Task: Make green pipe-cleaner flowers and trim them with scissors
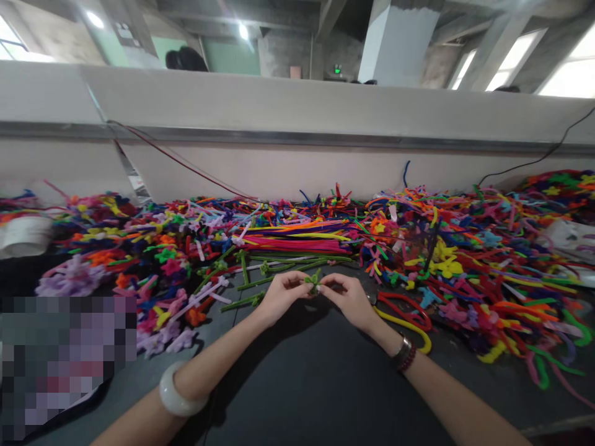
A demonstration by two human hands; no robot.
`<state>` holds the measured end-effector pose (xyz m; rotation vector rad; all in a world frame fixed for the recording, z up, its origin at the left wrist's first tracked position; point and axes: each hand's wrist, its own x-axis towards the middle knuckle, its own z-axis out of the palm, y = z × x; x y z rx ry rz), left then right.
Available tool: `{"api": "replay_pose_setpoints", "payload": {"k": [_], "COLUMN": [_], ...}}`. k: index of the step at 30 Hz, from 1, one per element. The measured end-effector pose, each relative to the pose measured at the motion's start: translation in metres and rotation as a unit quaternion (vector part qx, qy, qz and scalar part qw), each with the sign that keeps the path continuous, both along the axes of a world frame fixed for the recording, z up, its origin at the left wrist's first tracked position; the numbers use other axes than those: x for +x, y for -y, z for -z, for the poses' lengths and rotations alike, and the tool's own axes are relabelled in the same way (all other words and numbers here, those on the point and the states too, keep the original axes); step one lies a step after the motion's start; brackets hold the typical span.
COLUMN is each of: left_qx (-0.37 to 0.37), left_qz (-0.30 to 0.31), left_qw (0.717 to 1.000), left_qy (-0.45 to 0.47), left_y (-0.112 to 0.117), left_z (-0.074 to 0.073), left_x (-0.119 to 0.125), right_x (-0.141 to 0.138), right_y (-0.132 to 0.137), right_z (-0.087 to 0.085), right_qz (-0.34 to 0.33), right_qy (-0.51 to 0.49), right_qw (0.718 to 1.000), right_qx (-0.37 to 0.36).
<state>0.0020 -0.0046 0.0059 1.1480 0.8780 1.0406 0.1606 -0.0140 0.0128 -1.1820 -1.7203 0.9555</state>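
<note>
My left hand [284,292] and my right hand [348,297] meet at the middle of a dark table [297,384]. Both pinch a small green pipe-cleaner piece [314,281] between their fingertips. A pale bangle [179,391] circles my left wrist and a dark beaded bracelet [403,354] my right. Just beyond the hands lie several green pipe-cleaner stems [260,280] with twisted ends. A bundle of straight pink, orange and yellow pipe cleaners [297,240] lies behind them.
Heaps of bent, multicoloured pipe cleaners and pipe-cleaner flowers [465,260] cover the far half of the table from left to right. A white container [23,235] stands at far left. A pale partition wall [297,124] with cables closes off the back. A blurred patch [65,365] covers the lower left.
</note>
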Motion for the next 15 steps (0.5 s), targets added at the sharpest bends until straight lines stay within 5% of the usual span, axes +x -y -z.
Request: {"api": "replay_pose_setpoints", "payload": {"k": [15], "left_qx": [0.045], "left_qz": [0.011], "left_qw": [0.997], "left_qy": [-0.057], "left_y": [-0.0015], "left_z": [0.0023], "left_x": [-0.0016], "right_x": [-0.004], "right_y": [0.0015], "right_z": [-0.0028], "right_qz": [-0.008], "right_qy": [-0.056], "right_qw": [0.995], "right_qx": [-0.082]}}
